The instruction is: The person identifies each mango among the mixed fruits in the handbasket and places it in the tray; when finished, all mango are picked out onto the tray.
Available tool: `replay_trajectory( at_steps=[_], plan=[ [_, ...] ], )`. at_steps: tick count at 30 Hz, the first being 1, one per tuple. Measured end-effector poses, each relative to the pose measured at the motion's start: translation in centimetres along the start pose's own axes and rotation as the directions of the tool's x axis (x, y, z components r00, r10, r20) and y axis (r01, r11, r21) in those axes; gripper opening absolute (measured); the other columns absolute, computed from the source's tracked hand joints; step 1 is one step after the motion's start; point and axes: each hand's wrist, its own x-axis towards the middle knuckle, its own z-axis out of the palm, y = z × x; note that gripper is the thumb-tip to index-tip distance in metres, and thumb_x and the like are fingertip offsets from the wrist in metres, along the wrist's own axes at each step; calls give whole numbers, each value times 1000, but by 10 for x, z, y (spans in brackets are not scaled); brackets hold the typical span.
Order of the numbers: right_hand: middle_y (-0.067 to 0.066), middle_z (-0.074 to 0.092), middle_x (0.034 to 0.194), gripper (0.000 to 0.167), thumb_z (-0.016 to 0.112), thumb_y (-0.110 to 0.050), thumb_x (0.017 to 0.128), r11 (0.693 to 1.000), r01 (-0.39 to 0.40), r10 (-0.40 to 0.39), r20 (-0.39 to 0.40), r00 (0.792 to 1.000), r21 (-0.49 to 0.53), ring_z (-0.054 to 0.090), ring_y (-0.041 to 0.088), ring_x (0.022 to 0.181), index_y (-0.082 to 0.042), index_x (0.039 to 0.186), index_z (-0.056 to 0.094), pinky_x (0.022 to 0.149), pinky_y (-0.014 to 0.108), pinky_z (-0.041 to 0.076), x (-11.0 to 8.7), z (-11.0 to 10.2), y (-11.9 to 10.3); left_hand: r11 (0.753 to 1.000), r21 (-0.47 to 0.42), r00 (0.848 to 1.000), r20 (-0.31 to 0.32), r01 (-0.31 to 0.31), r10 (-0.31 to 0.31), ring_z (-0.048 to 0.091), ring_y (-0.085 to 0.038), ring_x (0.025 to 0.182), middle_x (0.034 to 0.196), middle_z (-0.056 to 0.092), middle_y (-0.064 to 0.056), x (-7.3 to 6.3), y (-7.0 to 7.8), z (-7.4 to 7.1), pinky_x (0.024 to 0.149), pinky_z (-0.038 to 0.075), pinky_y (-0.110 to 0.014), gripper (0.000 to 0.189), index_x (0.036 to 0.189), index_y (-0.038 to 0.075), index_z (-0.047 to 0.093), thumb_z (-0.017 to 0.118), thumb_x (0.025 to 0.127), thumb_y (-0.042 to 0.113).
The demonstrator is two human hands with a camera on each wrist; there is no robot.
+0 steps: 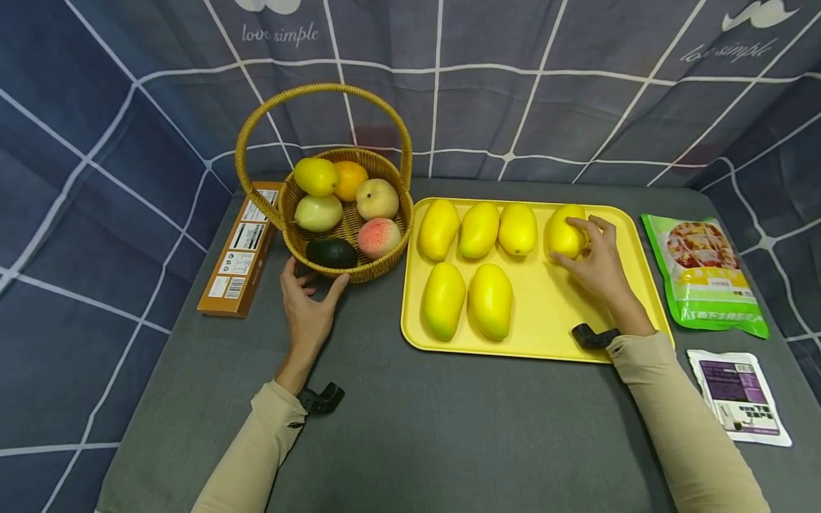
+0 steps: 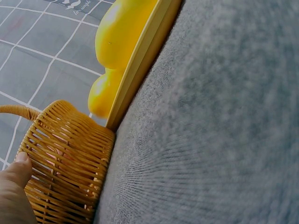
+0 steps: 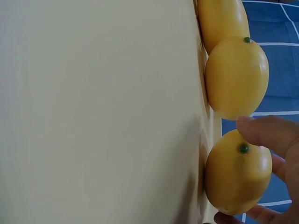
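Observation:
My right hand (image 1: 596,260) grips a yellow mango (image 1: 566,231) at the right end of the yellow tray (image 1: 545,335), thumb on the near side and fingers on the far side. In the right wrist view this mango (image 3: 238,172) shows a green stem nub. Several other mangoes lie to its left on the tray. My left hand (image 1: 309,303) holds the near-left side of a wicker basket (image 1: 391,267), and its thumb (image 2: 21,165) touches the rim in the left wrist view. Inside are a lemon (image 1: 316,176), an orange (image 1: 350,180), a peach (image 1: 378,238), an avocado (image 1: 331,253) and two pale fruits.
An orange-brown box (image 1: 237,256) lies left of the basket, partly behind it. To the tray's right are a green food packet (image 1: 705,274) and a white-and-purple packet (image 1: 737,395). The basket's tall handle (image 1: 327,88) arches upward. Grey checked cloth (image 1: 487,107) hangs behind the table.

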Motion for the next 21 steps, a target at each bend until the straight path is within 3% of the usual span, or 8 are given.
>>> replay_trajectory(
  at_steps=[7,12,21],
  plan=[
    [30,20,151,67,78,-14,83,997,47,-49,-32,998,-58,25,50,139,-6,141,47,107,66,27,-5,0,-9,1000,-5,1000,1,-6,6,53,-31,115,146,39,-14,0,0,1,86,40,-35,89,150,11,29,79,82,39],
    [27,23,152,66,78,-13,82,990,130,-134,-68,989,-58,21,45,143,-9,141,49,109,67,22,-8,-1,-37,1000,-10,1000,3,-9,9,53,-30,115,145,39,-14,-1,0,1,87,40,-35,88,150,11,29,79,82,37],
    [23,27,152,58,77,-19,85,964,264,-263,28,964,-27,28,41,141,-11,138,54,108,65,28,2,17,-91,1000,-8,1000,-3,-11,11,53,-30,115,146,38,-13,1,-2,0,87,40,-36,90,151,12,29,80,81,36]
  ],
)
